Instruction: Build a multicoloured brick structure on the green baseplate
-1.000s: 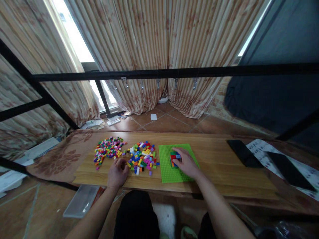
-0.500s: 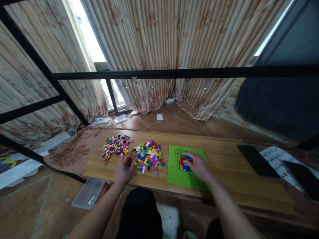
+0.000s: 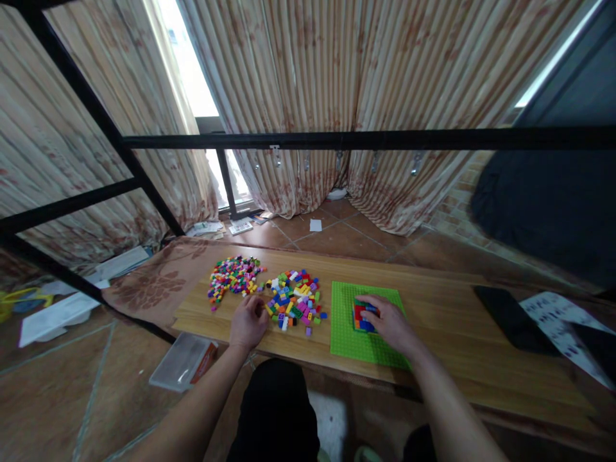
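My right hand (image 3: pixel 389 323) rests over a small structure of toy bricks (image 3: pixel 359 314), with thumb and fingers closed on its top and side. Red, blue, orange and green bricks show in that structure, which sits on a green studded baseplate (image 3: pixel 344 340). Part of it is hidden under the fingers. Beside the near pile of mixed toy bricks (image 3: pixel 293 300), my left hand (image 3: pixel 248 322) lies low over the table, its fingers curled together. Whatever may be between those fingertips is too small or hidden to make out.
A second pile of smaller bricks (image 3: pixel 233 277) lies farther left on the wooden table (image 3: pixel 445 321). A dark flat object (image 3: pixel 513 319) and a printed sheet (image 3: pixel 553 311) lie at right. A clear plastic box (image 3: pixel 180 360) is below the left front edge. A black bar (image 3: pixel 312 140) crosses beyond the table.
The whole view has shifted, so the table and piles appear a little farther right. Both hands keep nearly the same places beside the bricks and on the structure.
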Demonstrator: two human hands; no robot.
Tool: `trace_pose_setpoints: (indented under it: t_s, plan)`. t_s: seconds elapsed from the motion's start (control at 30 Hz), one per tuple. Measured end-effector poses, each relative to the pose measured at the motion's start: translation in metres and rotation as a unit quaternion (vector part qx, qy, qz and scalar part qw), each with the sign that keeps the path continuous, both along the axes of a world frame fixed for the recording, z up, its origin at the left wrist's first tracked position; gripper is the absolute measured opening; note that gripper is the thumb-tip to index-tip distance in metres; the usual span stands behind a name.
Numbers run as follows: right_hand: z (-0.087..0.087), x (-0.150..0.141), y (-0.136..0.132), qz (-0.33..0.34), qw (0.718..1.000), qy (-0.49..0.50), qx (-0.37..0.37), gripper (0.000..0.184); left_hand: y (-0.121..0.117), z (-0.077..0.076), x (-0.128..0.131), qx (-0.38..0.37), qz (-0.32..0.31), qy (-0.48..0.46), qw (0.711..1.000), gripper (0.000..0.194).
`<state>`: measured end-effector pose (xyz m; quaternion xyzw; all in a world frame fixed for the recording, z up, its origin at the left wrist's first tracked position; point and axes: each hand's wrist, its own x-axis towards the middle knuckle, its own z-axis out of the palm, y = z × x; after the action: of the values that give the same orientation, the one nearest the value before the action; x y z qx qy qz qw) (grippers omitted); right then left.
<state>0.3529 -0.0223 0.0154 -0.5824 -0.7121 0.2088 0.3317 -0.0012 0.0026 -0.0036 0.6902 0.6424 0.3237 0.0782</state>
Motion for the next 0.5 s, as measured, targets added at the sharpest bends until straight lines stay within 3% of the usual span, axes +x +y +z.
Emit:
trace_pose_setpoints:
  t_s: [0.3, 0.4, 0.5]
  plan:
    - [0.007, 0.002, -0.002, -0.014, 0.999, 0.039, -0.002, 0.033, 0.000, 0.001, -0.001, -0.009, -0.002, -0.001, 1.000, 0.006]
    - [0.015, 0.004, -0.004, -0.066, 0.993, 0.086, 0.050, 0.032, 0.000, 0.003, 0.000, -0.012, -0.002, -0.002, 1.000, 0.007]
    - [0.022, 0.009, -0.005, -0.160, 0.966, 0.167, 0.114, 0.031, 0.000, 0.005, 0.000, -0.014, 0.005, -0.002, 1.000, 0.007]
